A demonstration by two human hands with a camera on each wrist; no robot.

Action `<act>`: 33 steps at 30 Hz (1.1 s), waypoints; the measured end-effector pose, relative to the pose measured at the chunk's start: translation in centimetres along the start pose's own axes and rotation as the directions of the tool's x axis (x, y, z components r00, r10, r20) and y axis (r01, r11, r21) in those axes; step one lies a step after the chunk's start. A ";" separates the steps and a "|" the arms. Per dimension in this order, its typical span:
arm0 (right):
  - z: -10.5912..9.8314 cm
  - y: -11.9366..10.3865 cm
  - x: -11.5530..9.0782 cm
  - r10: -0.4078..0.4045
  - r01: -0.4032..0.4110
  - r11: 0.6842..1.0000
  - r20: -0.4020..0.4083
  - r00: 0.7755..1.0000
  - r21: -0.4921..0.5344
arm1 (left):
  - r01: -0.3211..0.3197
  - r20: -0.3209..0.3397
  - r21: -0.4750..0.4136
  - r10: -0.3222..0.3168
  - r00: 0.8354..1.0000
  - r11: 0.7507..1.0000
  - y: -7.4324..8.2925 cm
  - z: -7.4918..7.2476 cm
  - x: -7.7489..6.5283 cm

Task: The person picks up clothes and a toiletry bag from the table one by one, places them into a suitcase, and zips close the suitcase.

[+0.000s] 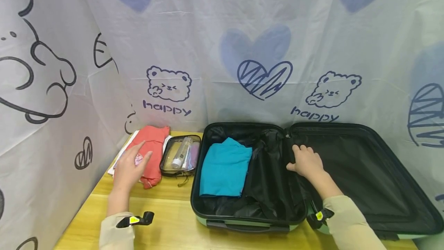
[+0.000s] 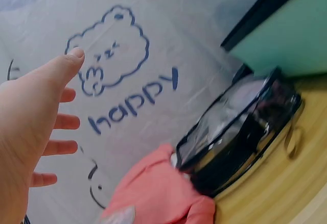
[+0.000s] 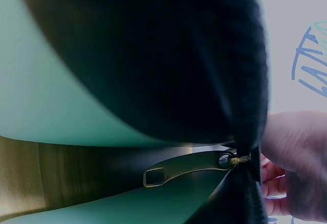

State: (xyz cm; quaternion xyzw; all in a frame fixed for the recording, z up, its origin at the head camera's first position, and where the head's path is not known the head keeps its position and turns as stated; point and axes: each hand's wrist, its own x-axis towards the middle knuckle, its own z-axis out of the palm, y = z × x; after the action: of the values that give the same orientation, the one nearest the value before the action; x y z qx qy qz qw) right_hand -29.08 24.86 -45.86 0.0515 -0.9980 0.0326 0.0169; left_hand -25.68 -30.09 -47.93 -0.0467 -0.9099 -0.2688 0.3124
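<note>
My left hand [image 1: 129, 167] is held above a coral-red folded garment [image 1: 154, 146], its fingers spread and nothing in them. White cloth [image 1: 113, 168] peeks out from under that garment. In the left wrist view the hand [image 2: 30, 127] appears apart from the red cloth [image 2: 158, 191]. My right hand [image 1: 308, 162] hovers by the hinge side of an open suitcase [image 1: 274, 192], fingers slightly bent and holding nothing visible. A teal folded garment [image 1: 225, 171] lies in the suitcase's left half. In the right wrist view, the suitcase edge partly hides the right hand [image 3: 306, 168].
Between the red garment and the suitcase lies a clear pouch [image 1: 168, 159] with black edging, holding a tube and other items. The suitcase lid [image 1: 357, 176] lies opened to the right. A zipper pull [image 3: 168, 170] hangs at its edge. A printed curtain [image 1: 215, 49] backs the wooden table [image 1: 166, 219].
</note>
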 end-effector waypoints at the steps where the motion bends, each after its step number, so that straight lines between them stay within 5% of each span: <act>1: 0.0 0.0 0.0 0.000 0.000 1.000 0.001 1.000 0.000 | 0.006 -0.009 0.014 -0.005 1.000 1.000 -0.3 0.0 0.0; 13: 0.0 -0.1 0.1 -0.002 0.002 1.000 0.004 1.000 -0.006 | 0.067 -0.053 0.106 -0.061 0.997 0.992 -3.9 0.5 0.5; 33: 0.1 -0.2 -0.1 -0.006 0.006 1.000 -0.012 1.000 0.001 | 0.195 0.141 0.190 -0.224 0.964 0.962 -8.1 2.1 2.0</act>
State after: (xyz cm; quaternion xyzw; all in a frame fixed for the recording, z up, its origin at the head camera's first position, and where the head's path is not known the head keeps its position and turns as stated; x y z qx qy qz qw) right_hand -28.94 24.70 -45.95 0.0544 -0.9977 0.0334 0.0229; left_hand -30.47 -36.07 -51.85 0.0562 -0.9520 -0.2149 0.2105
